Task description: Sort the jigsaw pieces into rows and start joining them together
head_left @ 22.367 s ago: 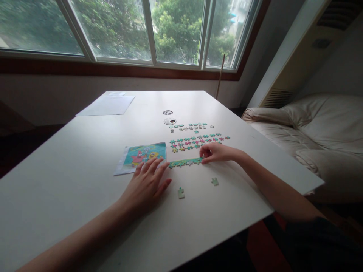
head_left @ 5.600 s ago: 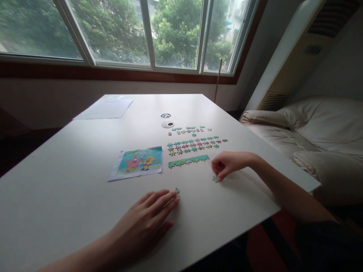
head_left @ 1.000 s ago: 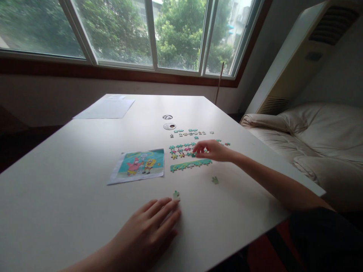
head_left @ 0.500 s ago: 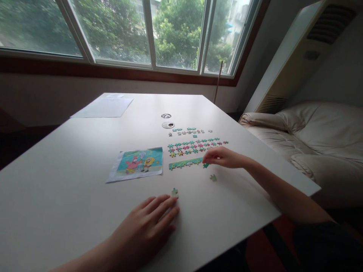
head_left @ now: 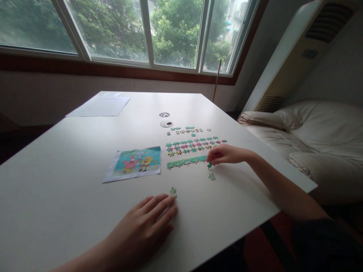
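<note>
My left hand (head_left: 146, 226) lies flat on the white table (head_left: 70, 204), fingers stretched out. Its fingertips touch a pale green puzzle piece (head_left: 173, 191). At the right end of a joined green puzzle strip (head_left: 185, 162), my right hand (head_left: 222, 154) pinches a teal puzzle piece (head_left: 209, 165) between thumb and fingers. The fingers partly hide that piece and the strip's end. A loose pale green piece (head_left: 211, 176) lies just below the right hand. Beyond the strip, several loose puzzle pieces (head_left: 195, 145) lie in rows.
Left of the strip is a printed cartoon picture (head_left: 136, 162). Two round flat items (head_left: 166, 124) lie farther back, and white paper sheets (head_left: 102, 105) at the far left. A cream sofa (head_left: 309, 143) stands beyond the table's right side, with a window behind.
My right hand has shifted a little to the right along the strip's end, and more of the teal piece shows below its fingers. My left hand stays in place; the view has shifted slightly.
</note>
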Available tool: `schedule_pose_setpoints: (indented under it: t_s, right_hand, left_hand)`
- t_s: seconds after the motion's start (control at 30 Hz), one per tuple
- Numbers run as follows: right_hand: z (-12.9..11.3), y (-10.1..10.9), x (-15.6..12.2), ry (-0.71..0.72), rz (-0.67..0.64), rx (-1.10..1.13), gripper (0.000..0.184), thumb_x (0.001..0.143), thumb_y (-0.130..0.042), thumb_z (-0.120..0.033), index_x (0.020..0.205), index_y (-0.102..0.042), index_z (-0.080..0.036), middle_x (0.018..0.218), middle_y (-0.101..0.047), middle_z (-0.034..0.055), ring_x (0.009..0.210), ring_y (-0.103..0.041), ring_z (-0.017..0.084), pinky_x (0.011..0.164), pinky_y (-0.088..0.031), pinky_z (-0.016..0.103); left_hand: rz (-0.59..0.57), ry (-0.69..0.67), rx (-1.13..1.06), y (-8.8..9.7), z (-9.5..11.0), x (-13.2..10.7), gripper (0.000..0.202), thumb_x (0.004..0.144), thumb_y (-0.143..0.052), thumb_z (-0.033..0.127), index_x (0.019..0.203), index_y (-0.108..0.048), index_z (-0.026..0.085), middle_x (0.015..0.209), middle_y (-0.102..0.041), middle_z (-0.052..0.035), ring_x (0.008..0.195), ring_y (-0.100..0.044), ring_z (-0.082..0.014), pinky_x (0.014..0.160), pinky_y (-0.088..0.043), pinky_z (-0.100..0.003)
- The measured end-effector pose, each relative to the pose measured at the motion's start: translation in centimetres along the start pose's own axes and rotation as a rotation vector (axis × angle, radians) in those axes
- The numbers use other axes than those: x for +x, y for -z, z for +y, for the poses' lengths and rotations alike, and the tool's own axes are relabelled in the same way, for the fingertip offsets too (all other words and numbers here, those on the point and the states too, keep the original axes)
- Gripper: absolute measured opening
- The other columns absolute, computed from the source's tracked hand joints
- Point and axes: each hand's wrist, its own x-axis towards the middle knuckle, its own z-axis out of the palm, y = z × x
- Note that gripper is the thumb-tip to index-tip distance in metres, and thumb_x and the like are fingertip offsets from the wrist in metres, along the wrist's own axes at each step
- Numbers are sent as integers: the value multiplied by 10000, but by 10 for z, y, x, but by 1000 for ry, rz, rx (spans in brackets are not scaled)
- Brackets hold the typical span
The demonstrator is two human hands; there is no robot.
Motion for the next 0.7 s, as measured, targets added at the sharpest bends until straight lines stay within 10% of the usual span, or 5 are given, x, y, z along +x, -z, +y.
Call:
schedule_pose_setpoints:
  t_s: [0.7]
  right_hand:
    - [-35,-51,10,184,101,-212,160,770,-527,-180,872,-649,-160,791,-632,34,656,-512,92,609,-404,193]
  left_hand:
    - [18,-3,1,-1,1,1,252,834,-427,147,1037,-575,171,1062,-622,-85,963,-564,-210,780,-492,-322]
